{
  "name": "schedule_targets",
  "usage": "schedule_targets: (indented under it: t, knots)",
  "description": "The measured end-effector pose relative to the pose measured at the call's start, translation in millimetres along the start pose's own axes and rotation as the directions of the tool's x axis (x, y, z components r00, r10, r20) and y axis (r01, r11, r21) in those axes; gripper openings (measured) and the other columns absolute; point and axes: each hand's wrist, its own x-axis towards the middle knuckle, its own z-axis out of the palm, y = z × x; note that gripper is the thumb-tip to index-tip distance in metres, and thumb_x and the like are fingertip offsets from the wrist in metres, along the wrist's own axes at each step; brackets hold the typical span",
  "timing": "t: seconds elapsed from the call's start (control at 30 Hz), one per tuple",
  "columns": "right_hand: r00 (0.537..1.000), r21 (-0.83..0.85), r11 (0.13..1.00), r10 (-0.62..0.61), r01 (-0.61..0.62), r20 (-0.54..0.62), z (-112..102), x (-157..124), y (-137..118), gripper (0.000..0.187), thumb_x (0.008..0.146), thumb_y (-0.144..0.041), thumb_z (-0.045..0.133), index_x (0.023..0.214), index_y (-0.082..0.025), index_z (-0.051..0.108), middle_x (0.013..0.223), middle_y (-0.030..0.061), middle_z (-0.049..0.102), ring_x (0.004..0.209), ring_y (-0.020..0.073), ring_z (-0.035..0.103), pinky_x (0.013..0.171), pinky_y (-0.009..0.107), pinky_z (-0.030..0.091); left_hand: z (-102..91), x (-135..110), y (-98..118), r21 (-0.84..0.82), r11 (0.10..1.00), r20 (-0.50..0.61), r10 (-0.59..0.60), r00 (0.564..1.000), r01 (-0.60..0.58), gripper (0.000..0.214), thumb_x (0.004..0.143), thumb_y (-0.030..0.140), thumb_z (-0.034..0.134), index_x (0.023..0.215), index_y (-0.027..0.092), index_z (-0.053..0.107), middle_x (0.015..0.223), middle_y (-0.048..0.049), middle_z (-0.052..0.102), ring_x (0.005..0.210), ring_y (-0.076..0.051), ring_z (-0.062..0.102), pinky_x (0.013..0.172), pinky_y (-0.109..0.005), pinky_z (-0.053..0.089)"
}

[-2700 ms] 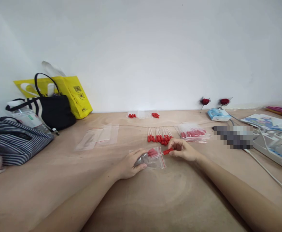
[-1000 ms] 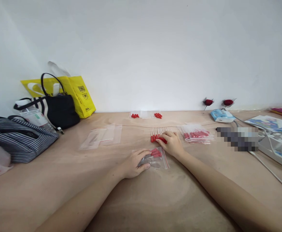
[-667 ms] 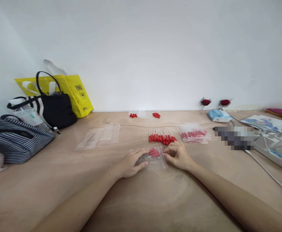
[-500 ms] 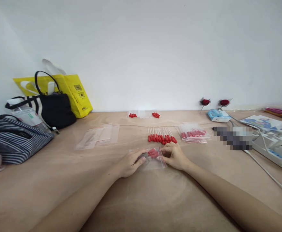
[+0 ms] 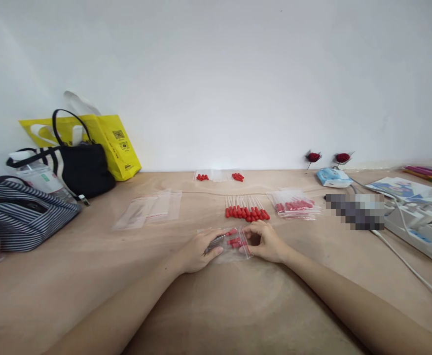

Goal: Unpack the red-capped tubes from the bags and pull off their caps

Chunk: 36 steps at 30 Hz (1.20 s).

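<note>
Between my hands is a clear zip bag (image 5: 228, 252) with several red-tipped sticks (image 5: 234, 242) in it. My left hand (image 5: 198, 250) grips the bag's left side, thumb in front and fingers behind. At the right end, beside the red zip line, my right hand (image 5: 266, 241) pinches the bag's edge. Just beyond the bag lies a row of loose red-tipped white sticks (image 5: 246, 212), tips toward me. A stack of filled zip bags (image 5: 298, 207) sits to the right of that row. Flat bags without red tips (image 5: 151, 209) lie to the left.
Two small groups of red pieces (image 5: 202, 177) lie on plastic by the wall. Striped (image 5: 23, 217), black (image 5: 90, 170) and yellow (image 5: 122, 148) bags stand on the left. On the right are a blue-white packet (image 5: 334, 178), a power strip (image 5: 419, 222) with cables, and papers (image 5: 401, 188).
The red tips inside the bag have spread apart, with one now higher near the upper edge. My right hand has shifted slightly along the bag's zip end. The left hand keeps its grip.
</note>
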Motion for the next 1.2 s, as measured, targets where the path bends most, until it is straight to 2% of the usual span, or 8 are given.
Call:
schedule_targets:
  t: [0.27,0.43,0.67,0.83,0.93,1.03,1.1,1.2]
  knots:
    - [1.0,0.064,0.998,0.009,-0.009,-0.001,-2.4,0.7,-2.6,0.021,0.059,-0.032,0.07,0.062,-0.018,0.054,0.067,-0.001,0.056,0.065,0.0129,0.048,0.062,0.026,0.037,-0.9,-0.3,1.1,0.004,1.0,0.01,-0.007,1.0,0.007,0.04,0.086,0.03,0.042,0.125,0.027,0.038,0.127,-0.0023,0.047,0.114,-0.018,0.045,0.095,-0.034,0.035]
    - [0.978,0.307,0.935,0.136,-0.179,0.155,-17.6,-4.6,5.6,0.018,0.062,-0.023,0.065,0.068,-0.018,0.049,0.064,-0.0038,0.052,0.053,0.0082,0.044,0.048,0.021,0.035,0.3,-1.2,-1.8,0.032,0.998,-0.01,-0.048,0.999,0.048,0.039,0.084,0.033,0.044,0.123,0.027,0.04,0.125,-0.0023,0.049,0.112,-0.02,0.046,0.094,-0.036,0.035]
    - [0.967,0.397,0.903,0.065,-0.163,0.247,-21.1,-4.2,14.4,0.019,0.063,-0.028,0.066,0.069,-0.018,0.052,0.064,-0.0035,0.051,0.055,0.0075,0.044,0.05,0.02,0.035,-0.2,-1.2,-2.7,0.049,0.998,0.004,-0.046,0.999,0.046,0.04,0.084,0.033,0.044,0.123,0.026,0.039,0.126,-0.0036,0.048,0.113,-0.019,0.045,0.094,-0.036,0.036]
    - [0.941,0.503,0.814,0.147,-0.291,0.305,-49.3,-4.6,28.4,0.023,0.061,-0.032,0.068,0.069,-0.017,0.053,0.059,-0.0037,0.055,0.048,0.0069,0.047,0.044,0.019,0.035,-1.9,-1.0,-2.3,0.049,0.997,0.035,-0.058,0.998,0.057,0.04,0.085,0.031,0.043,0.125,0.026,0.038,0.128,-0.003,0.046,0.115,-0.019,0.043,0.096,-0.035,0.035]
    - [0.941,0.567,0.752,0.264,-0.337,0.211,-78.1,-7.7,42.4,0.024,0.057,-0.031,0.072,0.066,-0.016,0.054,0.056,-0.0037,0.055,0.044,0.0067,0.048,0.041,0.019,0.036,-2.9,-1.0,-1.6,0.045,0.996,0.039,-0.073,0.997,0.072,0.041,0.085,0.032,0.043,0.125,0.025,0.038,0.13,-0.0035,0.044,0.117,-0.019,0.041,0.097,-0.035,0.033]
    - [0.937,0.648,0.699,0.345,-0.301,0.063,-94.1,-8.8,51.5,0.024,0.057,-0.03,0.073,0.065,-0.016,0.055,0.058,-0.002,0.058,0.045,0.0066,0.049,0.043,0.019,0.04,-5.3,-0.6,0.8,0.022,0.995,0.039,-0.1,0.994,0.099,0.039,0.085,0.033,0.041,0.123,0.023,0.042,0.128,-0.0046,0.046,0.116,-0.02,0.042,0.097,-0.036,0.032]
    - [0.926,0.719,0.647,0.378,-0.254,-0.013,-90.3,-6.2,49.9,0.025,0.057,-0.03,0.074,0.066,-0.016,0.055,0.057,-0.0019,0.059,0.045,0.0062,0.049,0.043,0.019,0.04,-6.6,0.6,2.6,-0.019,0.993,0.028,-0.117,0.993,0.118,0.035,0.086,0.032,0.039,0.119,0.022,0.047,0.125,-0.0045,0.05,0.114,-0.02,0.045,0.097,-0.037,0.033]
    - [0.898,0.802,0.575,0.423,-0.162,-0.122,-65.1,2.0,32.6,0.027,0.056,-0.032,0.074,0.067,-0.017,0.055,0.053,-0.0034,0.058,0.043,0.0063,0.05,0.043,0.019,0.041,-5.4,5.8,5.0,-0.137,0.981,-0.055,-0.146,0.988,0.137,0.031,0.083,0.034,0.044,0.11,0.021,0.056,0.119,-0.0048,0.055,0.111,-0.021,0.048,0.096,-0.036,0.034]
